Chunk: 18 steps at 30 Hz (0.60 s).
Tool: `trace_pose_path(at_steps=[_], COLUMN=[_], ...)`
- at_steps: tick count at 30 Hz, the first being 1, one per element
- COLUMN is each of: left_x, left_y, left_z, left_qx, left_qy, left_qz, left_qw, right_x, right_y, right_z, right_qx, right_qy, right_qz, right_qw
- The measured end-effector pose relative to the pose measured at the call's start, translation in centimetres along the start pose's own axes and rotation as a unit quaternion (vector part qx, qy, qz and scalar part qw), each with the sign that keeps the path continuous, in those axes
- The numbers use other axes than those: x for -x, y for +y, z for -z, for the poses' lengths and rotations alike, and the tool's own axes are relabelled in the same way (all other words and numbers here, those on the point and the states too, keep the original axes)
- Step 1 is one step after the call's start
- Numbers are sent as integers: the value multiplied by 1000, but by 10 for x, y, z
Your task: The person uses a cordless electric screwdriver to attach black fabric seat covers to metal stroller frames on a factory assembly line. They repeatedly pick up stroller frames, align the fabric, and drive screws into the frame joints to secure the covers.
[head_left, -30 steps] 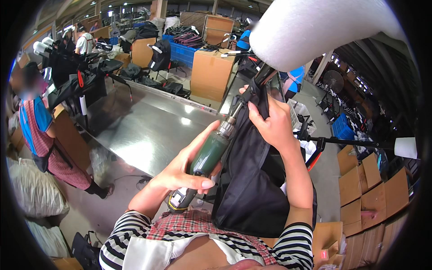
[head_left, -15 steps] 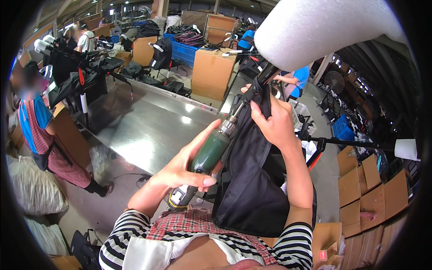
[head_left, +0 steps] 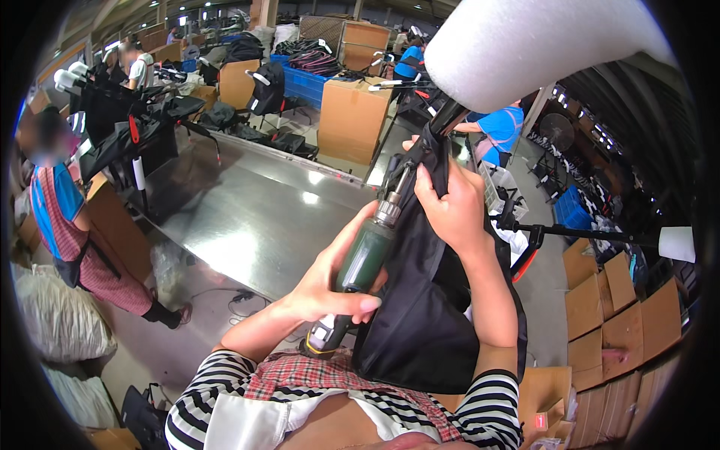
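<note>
My left hand [head_left: 334, 281] is wrapped round a green power screwdriver [head_left: 363, 255], which tilts up and to the right. Its metal chuck and bit reach a dark fitting on a black tube [head_left: 448, 118], close to my right hand. Black fabric [head_left: 420, 315] hangs from that tube down in front of my chest. With fingers closed, my right hand [head_left: 455, 199] grips the fabric where it wraps the tube. White foam padding [head_left: 544, 49] covers the tube's upper end. The exact spot where the bit meets the fitting is too small to make out.
A shiny metal table [head_left: 247, 202] stands ahead on the left. Beyond it is a large cardboard box [head_left: 354, 120]. A black bar with a white foam end [head_left: 676, 244] juts out at right, above open cartons [head_left: 622, 337]. Co-workers stand left, right and far back.
The screwdriver and my left hand have shifted slightly right, and the tool stands a little steeper. My right hand keeps its grip. A co-worker at right has turned more upright.
</note>
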<state>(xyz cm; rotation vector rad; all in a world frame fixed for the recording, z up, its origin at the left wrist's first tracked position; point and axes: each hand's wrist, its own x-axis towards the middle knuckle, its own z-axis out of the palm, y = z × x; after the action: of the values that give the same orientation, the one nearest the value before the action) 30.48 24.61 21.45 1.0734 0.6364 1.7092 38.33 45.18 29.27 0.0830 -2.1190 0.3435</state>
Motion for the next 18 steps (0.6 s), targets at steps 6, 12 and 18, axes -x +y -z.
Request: trace_pose_path(at_steps=[6, 12, 18], left_x=[3, 8, 12], left_y=[-3, 33, 26], left_z=[11, -2, 7], left_qx=[254, 13, 231], left_qy=[-84, 19, -28], left_qz=[29, 57, 72], left_qw=[963, 998, 970], right_x=[2, 3, 3], right_y=[-1, 5, 2], right_z=[-7, -10, -11], right_qx=[-6, -12, -15], right_qy=[22, 40, 14], right_qz=[26, 66, 38], right_qw=[999, 997, 999])
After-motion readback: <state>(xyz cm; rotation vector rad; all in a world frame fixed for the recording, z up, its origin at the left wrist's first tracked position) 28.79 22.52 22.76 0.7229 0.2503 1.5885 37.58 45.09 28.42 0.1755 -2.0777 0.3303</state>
